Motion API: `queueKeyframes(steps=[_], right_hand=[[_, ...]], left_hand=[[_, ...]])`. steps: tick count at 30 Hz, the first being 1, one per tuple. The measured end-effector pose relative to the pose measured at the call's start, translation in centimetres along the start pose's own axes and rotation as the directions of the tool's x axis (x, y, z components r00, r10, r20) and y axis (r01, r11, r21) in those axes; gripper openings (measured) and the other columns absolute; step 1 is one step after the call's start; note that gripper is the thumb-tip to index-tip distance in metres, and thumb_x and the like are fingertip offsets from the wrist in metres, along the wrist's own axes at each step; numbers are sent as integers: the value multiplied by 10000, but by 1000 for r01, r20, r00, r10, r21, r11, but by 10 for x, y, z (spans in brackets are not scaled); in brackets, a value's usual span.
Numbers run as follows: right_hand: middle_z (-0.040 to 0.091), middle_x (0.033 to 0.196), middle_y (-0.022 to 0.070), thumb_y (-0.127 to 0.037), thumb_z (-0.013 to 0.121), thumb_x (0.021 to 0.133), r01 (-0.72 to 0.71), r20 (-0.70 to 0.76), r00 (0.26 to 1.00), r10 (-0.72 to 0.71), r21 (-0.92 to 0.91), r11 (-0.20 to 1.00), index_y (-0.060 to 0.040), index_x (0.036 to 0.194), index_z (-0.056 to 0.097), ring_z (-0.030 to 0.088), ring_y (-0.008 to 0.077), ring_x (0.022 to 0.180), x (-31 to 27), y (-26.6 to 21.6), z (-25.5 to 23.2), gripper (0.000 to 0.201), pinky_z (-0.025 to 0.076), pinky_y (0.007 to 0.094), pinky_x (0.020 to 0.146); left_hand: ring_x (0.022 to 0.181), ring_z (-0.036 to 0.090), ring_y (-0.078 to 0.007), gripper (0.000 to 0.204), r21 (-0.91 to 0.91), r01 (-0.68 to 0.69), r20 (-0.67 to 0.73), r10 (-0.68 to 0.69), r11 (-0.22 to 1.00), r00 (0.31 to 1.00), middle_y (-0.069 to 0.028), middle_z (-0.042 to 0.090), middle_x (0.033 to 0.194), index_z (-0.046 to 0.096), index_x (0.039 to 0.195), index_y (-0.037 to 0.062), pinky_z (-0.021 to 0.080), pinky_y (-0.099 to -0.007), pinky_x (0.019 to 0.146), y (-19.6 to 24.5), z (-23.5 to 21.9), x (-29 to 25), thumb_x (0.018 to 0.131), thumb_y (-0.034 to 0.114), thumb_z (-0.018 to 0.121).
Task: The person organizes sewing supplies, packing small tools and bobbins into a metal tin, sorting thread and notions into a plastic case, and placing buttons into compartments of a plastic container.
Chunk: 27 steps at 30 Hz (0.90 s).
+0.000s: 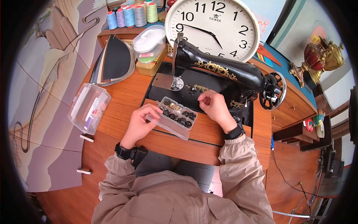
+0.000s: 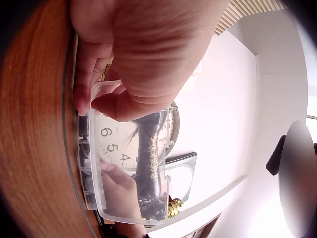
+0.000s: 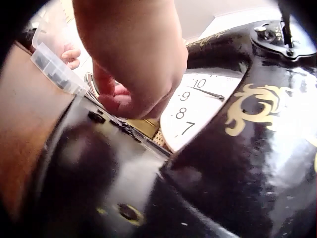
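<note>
A clear compartment box of dark and brassy button-like pieces lies with its lid open towards the person. The left hand grips the lid at its left end; in the left wrist view, the thumb of this hand lies over the lid's edge. Small black pieces are grouped on the black sewing machine bed. Just right of them hovers the right hand, fingertips bent together. Whether they pinch anything is hidden, also in the right wrist view, where the hand covers its fingertips.
The sewing machine arm and handwheel stand behind and right of the hands. A large clock leans at the back. Thread spools, a lidded tub and an empty-looking clear case are to the left.
</note>
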State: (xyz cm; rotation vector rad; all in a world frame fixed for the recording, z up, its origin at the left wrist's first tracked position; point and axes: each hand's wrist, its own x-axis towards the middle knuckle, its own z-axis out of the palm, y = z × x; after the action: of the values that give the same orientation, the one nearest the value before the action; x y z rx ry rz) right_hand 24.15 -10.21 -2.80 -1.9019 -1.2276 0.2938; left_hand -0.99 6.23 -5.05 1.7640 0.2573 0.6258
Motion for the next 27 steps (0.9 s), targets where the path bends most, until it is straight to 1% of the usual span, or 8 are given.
queueKeyframes(steps=[1,3,5,7,11,15,17,27], right_hand=[[684,830,136,35,708,781,1,1,1000,-1,-1,1000,25,892,692,691,225,730,0,-1,2,113,560,324,684],[697,850,110,35,706,837,-4,114,992,-49,422,907,14,932,716,675,153,726,0,-2,6,98,552,273,675],[707,865,91,22,670,894,-9,171,982,-76,447,894,8,955,725,674,150,741,0,-4,7,83,551,257,681],[702,861,96,8,663,905,216,-110,975,-194,252,943,10,977,722,665,164,714,0,-3,8,93,544,274,668],[660,852,153,-49,716,860,81,-234,961,-150,-279,957,7,879,679,655,330,724,0,5,-2,70,536,385,657],[645,850,152,-78,751,836,-28,-90,996,11,-193,981,6,861,657,661,311,738,-2,9,-2,129,540,393,672],[656,844,116,-55,782,820,-19,-59,998,7,-195,981,8,909,683,652,201,675,-2,10,-1,147,536,320,644],[696,790,138,36,720,766,-42,-5,999,42,-204,978,24,886,687,702,234,714,-5,6,-6,125,559,325,664]], left_hand=[[1015,635,-173,127,-2,2,0,-2,1000,1000,-89,683,1053,610,804,15,481,-293,902,0,0,0,804,-104,653],[1015,635,-172,127,0,-7,-3,7,1000,1000,-89,682,1055,610,804,16,481,-291,901,0,-1,0,806,-104,652],[1014,635,-171,127,1,-13,-2,13,1000,1000,-88,682,1058,610,805,16,480,-290,901,0,0,0,808,-104,651],[1015,634,-166,126,-14,-15,-2,15,1000,1000,-86,683,1067,613,811,18,484,-287,892,1,0,0,812,-102,652],[1019,633,-161,124,-6,-14,-2,14,1000,1000,-87,682,1074,614,816,18,487,-285,885,1,0,-1,817,-99,656],[1025,635,-170,113,-22,-14,3,14,1000,1000,-98,681,1077,617,825,10,494,-290,893,0,0,-1,821,-97,654],[1025,636,-174,109,-37,-16,1,16,999,1000,-102,681,1078,618,826,6,495,-292,899,0,0,-1,821,-98,653],[1020,639,-182,109,-1,-21,13,21,1000,1000,-104,680,1074,624,820,5,494,-296,902,0,-1,0,807,-97,660]])
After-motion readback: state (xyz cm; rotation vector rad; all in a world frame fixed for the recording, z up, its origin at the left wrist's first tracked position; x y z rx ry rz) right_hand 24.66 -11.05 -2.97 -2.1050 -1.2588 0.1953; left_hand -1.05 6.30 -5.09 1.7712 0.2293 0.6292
